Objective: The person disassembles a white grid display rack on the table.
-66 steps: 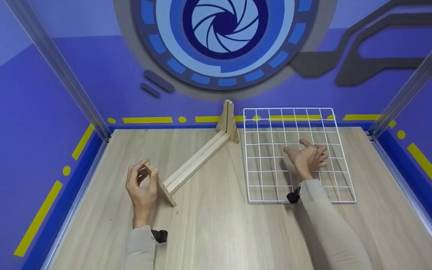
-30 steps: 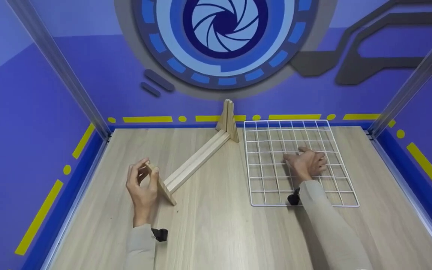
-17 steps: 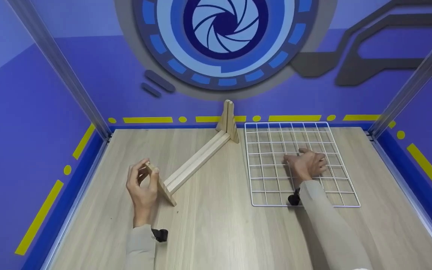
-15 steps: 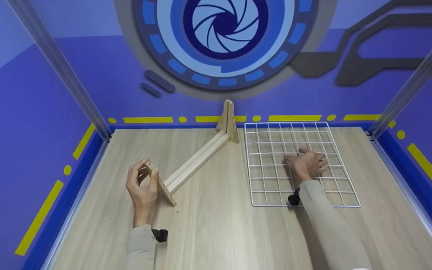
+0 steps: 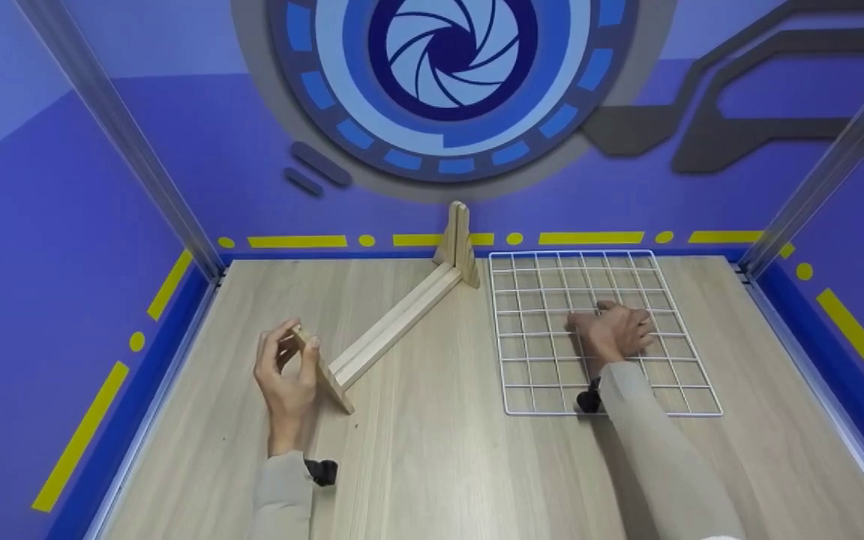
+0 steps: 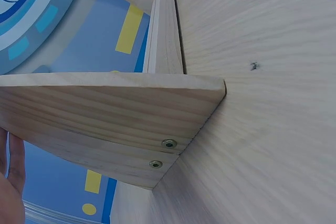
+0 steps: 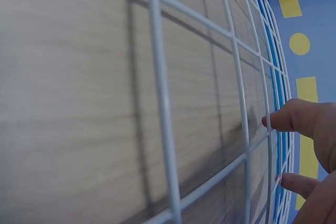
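Observation:
At the left, my left hand (image 5: 286, 390) pinches the top of the near end board of a wooden stand (image 5: 398, 328), thumb on one side and fingers on the other. The stand has two parallel bars running diagonally to a far upright end board (image 5: 465, 251). In the left wrist view two metal screws show in the near end board (image 6: 105, 114). My right hand (image 5: 616, 330) grips a white wire grid panel (image 5: 544, 413) near its middle. In the right wrist view the thumb and a finger meet the wires of the grid (image 7: 164, 103), close over the table.
Everything stands on a pale wood-grain table (image 5: 432, 465). A blue printed wall (image 5: 387, 210) closes the back, with side walls left and right and metal corner posts (image 5: 829, 157). The grid's far edge lies close to the back wall.
The grid panel's far edge has come down, so it lies flatter and lower over the table, with my right hand sinking slightly along with it. Left hand and wooden stand have stayed put.

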A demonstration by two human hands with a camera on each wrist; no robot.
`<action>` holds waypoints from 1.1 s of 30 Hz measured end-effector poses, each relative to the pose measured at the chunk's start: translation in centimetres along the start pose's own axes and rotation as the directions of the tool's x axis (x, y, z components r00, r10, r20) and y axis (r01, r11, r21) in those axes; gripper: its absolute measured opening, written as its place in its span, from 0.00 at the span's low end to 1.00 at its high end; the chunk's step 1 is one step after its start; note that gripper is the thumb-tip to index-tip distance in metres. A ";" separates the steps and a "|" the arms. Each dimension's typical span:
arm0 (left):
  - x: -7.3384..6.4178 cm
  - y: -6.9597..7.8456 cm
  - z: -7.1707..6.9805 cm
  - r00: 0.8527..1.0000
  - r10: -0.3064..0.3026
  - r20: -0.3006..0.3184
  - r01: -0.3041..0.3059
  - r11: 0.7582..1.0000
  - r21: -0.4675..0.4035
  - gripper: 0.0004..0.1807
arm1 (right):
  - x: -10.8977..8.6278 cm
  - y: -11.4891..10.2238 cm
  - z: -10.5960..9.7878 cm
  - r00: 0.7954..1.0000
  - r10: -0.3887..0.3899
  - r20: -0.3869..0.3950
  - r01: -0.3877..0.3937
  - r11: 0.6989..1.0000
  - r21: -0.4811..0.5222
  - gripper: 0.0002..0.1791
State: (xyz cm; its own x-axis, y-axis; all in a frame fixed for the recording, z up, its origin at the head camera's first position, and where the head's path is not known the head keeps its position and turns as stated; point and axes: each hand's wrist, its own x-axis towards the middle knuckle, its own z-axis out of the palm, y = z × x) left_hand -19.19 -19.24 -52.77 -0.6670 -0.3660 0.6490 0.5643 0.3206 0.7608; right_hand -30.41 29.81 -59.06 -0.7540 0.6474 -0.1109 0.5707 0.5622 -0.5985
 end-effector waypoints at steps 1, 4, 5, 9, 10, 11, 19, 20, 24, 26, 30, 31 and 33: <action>0.0 0.0 0.0 1.000 0.001 0.001 -0.001 1.000 0.001 0.21 | 0.0 0.0 0.0 1.000 -0.003 0.001 0.003 1.000 0.004 0.44; -0.1 -0.1 0.0 1.000 -0.002 0.002 0.002 1.000 0.000 0.22 | -0.2 0.0 0.0 1.000 -0.006 0.005 0.006 1.000 0.019 0.43; -0.1 -0.2 0.0 1.000 -0.003 0.002 0.003 1.000 0.000 0.21 | -0.2 0.1 0.0 1.000 -0.005 0.007 0.005 1.000 0.024 0.42; -0.2 -0.1 0.0 1.000 -0.009 0.008 0.009 1.000 -0.004 0.21 | -0.3 0.0 0.0 1.000 0.001 0.011 -0.001 1.000 0.030 0.42; -0.2 -0.1 0.0 1.000 -0.010 0.009 0.010 1.000 -0.006 0.21 | -0.3 0.0 0.1 1.000 0.003 0.011 -0.004 0.999 0.032 0.42; -0.1 -0.1 0.0 1.000 -0.011 0.010 0.011 1.000 -0.007 0.21 | -0.2 0.1 0.1 1.000 0.006 0.013 -0.006 0.999 0.034 0.42; -0.1 -0.4 0.0 1.000 -0.002 -0.003 0.002 1.000 0.004 0.21 | -0.1 0.2 0.2 1.000 -0.008 0.011 0.008 1.000 0.027 0.42; -0.2 -0.8 0.0 1.000 -0.007 -0.004 0.007 1.000 0.004 0.21 | -0.1 0.2 0.2 1.000 -0.009 0.011 0.009 1.000 0.027 0.42; -0.4 -2.8 0.0 1.000 -0.010 -0.008 0.010 1.000 0.005 0.22 | -0.1 0.3 0.2 1.000 -0.013 0.006 0.013 1.000 0.025 0.41; -0.5 -3.6 -0.1 1.000 -0.016 -0.003 0.016 1.000 0.000 0.23 | 0.0 0.4 0.2 1.000 -0.016 0.002 0.016 1.000 0.021 0.42; -0.6 -4.1 -0.3 1.000 -0.015 0.009 0.015 1.000 -0.011 0.23 | 0.1 0.4 0.3 1.000 -0.020 0.004 0.020 1.000 0.019 0.42; -0.6 -4.1 -0.3 1.000 -0.015 0.010 0.016 1.000 -0.011 0.23 | 0.1 0.4 0.3 1.000 -0.025 0.004 0.025 1.000 0.018 0.42; -0.6 -4.1 -0.3 1.000 -0.012 0.006 0.012 1.000 -0.005 0.23 | 0.1 0.4 0.4 0.999 -0.033 0.004 0.033 0.999 0.015 0.42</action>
State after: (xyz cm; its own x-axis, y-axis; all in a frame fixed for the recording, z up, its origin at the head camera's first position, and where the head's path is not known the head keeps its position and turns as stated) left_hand -20.95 -20.61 -56.28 -0.6763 -0.3648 0.6400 0.5591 0.3116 0.7684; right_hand -30.39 29.92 -59.67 -0.7738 0.6264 -0.0937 0.5403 0.5756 -0.6138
